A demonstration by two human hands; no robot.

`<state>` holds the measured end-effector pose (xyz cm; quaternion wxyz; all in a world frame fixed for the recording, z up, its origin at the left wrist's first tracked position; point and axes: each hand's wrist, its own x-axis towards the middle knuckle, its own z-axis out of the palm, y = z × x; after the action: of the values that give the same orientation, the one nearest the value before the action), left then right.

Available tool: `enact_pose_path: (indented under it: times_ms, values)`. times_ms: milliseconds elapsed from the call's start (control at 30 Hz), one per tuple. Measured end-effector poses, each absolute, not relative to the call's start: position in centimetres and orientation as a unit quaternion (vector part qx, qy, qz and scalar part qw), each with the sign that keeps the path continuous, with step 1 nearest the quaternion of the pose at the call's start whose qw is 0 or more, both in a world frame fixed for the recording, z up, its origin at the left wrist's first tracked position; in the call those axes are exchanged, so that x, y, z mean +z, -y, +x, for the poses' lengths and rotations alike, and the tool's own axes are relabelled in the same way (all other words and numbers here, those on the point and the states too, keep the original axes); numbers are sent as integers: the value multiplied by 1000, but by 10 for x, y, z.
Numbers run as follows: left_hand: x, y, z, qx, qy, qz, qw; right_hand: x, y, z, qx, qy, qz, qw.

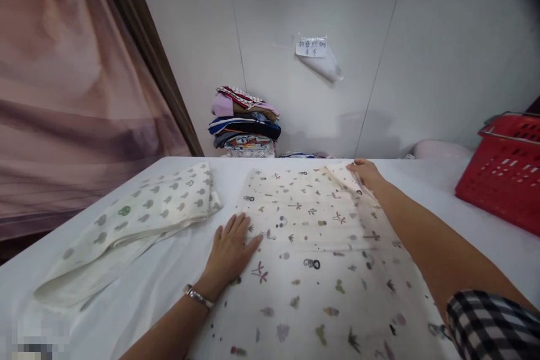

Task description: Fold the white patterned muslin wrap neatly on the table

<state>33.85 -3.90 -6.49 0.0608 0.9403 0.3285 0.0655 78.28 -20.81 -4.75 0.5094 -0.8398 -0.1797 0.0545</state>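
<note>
A long white cloth (304, 242) printed with small palm trees, leaves and ice-cream shapes lies spread in front of me. My left hand (233, 244) rests on its left edge, fingers stretched out and a metal band on the wrist. At the far right corner, my right hand (366, 173) pinches the cloth's edge, and a small flap there is turned back. Left of my left hand lies another white cloth (156, 202) with a grey tree print and a few green ones, loosely folded.
The white table (143, 287) backs onto a grey-white wall with a handwritten paper label (311, 48). A stack of folded fabrics (244, 124) stands beyond the far edge. A red basket (502, 169) sits at the right, a pink curtain (71, 95) hangs left.
</note>
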Motion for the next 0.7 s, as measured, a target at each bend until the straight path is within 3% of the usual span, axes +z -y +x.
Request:
enact_pose_path:
  times_ms: [167, 300, 500, 700]
  values:
    - [-69, 37, 338, 77, -328, 940, 62, -35, 208, 787, 68, 216, -841, 491]
    - [-67, 38, 337, 71, -330, 939, 61, -30, 217, 794, -8, 194, -878, 438]
    - [-66, 39, 338, 70, -329, 940, 62, -41, 223, 777, -120, 275, -931, 207]
    - [-68, 39, 340, 74, -351, 930, 76, -64, 217, 731, -87, 411, -902, 102]
